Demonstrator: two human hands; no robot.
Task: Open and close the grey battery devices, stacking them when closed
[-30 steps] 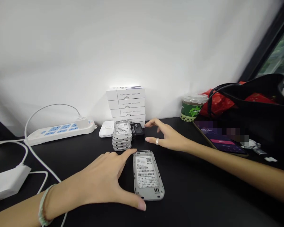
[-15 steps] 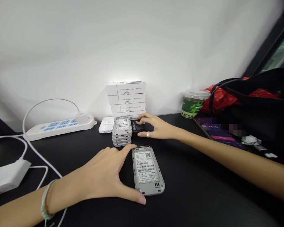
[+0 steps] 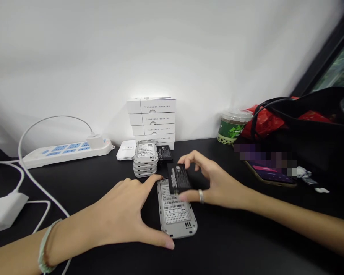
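Observation:
My left hand [image 3: 123,210] grips a grey rectangular device with barcode labels [image 3: 176,218], thumb at its upper edge and fingertips at its lower edge. My right hand [image 3: 210,183] pinches a black 3000 mAh battery [image 3: 179,178] between thumb and fingers, just above the device's upper half. The battery hides part of the device's label. Behind them stands a stack of several similar grey devices [image 3: 145,157], with another black battery [image 3: 164,153] lying against it.
Several white boxes [image 3: 151,121] are piled against the white wall, beside a small white box [image 3: 126,149]. A power strip [image 3: 65,152] and white cables with an adapter [image 3: 4,210] lie left. A lidded cup [image 3: 232,126], red bag, black bag and phone [image 3: 271,175] sit right.
My right hand has come forward from the back of the stack, now carrying a black battery over the grey device. My left hand stays on the device.

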